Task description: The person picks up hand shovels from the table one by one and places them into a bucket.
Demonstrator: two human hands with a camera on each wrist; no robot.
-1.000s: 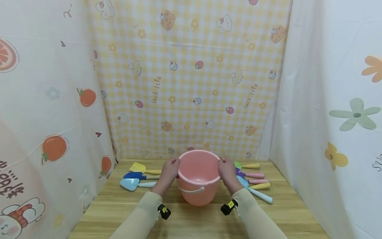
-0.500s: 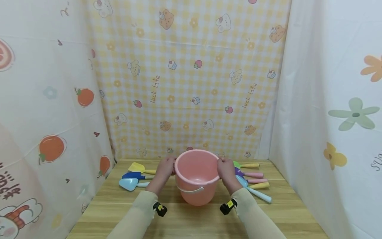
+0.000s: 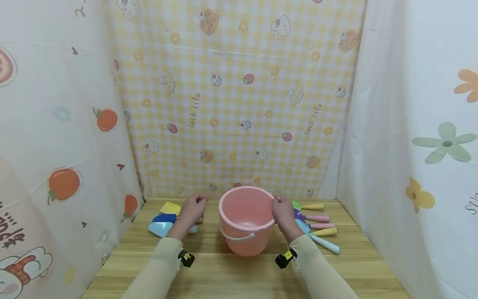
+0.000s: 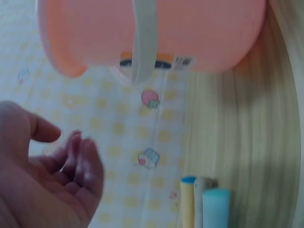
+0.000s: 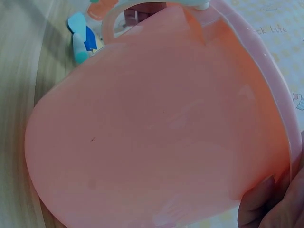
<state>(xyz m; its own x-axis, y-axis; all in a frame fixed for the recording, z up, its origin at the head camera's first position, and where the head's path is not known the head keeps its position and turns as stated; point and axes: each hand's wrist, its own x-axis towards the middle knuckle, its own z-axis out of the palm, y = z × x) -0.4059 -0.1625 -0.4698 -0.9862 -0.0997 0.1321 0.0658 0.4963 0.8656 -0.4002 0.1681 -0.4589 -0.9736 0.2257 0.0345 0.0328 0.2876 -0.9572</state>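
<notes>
Left hand (image 3: 191,210) now off round pink plastic bucket (image 3: 247,224), fingers relaxed over shovels (image 3: 164,218) at nine o'clock; right hand (image 3: 284,214) retains rim grip.

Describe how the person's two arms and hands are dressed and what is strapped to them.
Both arms wear long, plain beige sleeves that reach to the wrists. The left hand and the right hand are bare: no gloves show. Under each wrist sits a small black device with a yellow mark, the left wrist unit and the right wrist unit. No cables are visible.
</notes>
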